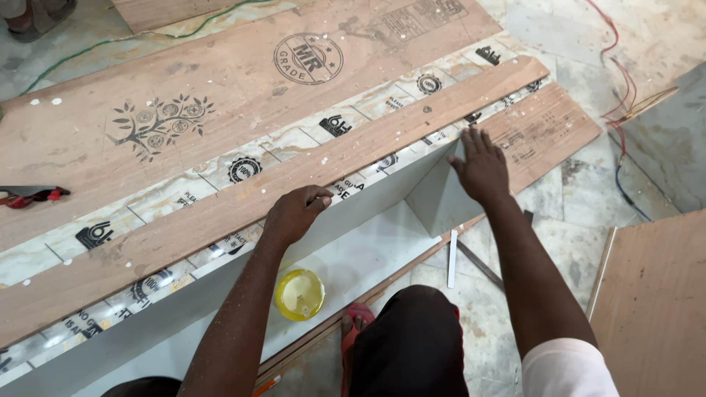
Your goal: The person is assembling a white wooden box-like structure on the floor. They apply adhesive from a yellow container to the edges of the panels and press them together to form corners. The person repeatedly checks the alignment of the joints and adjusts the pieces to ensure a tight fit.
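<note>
We're pressing a long narrow wood strip (294,187) that's running diagonally from lower left to upper right of the frame, lying on a laminate sheet w/ printed protective film (243,169). The strip is probably being held flat so it's not shifting on the slick film.

Our left hand (294,213) is sitting mid-frame, fingers curled down over the strip's near edge, knuckles up, thumb tucked; it's bearing on the strip & the edge below rather than closing around anything. Our right hand (482,165) is lying further up-right, fingers straight & together, palm down, fingertips touching the strip's near edge where a grey folded-back flap of sheet (434,195) is standing up. It's open & flat, gripping nothing. The two hands are apart along the strip, likely so pressure is spreading over its length.

Just below the left hand, a small yellow tub (299,294) is sitting on the white panel (353,250), near enough to reach. A thin white offcut (452,259) is lying on the marble floor (566,242) beside our knee.

Further out: a big plywood board (147,110) filling the upper left, a red-handled tool (29,195) at the left edge, red wires (621,81) trailing at upper right, another board (654,301) at lower right.
</note>
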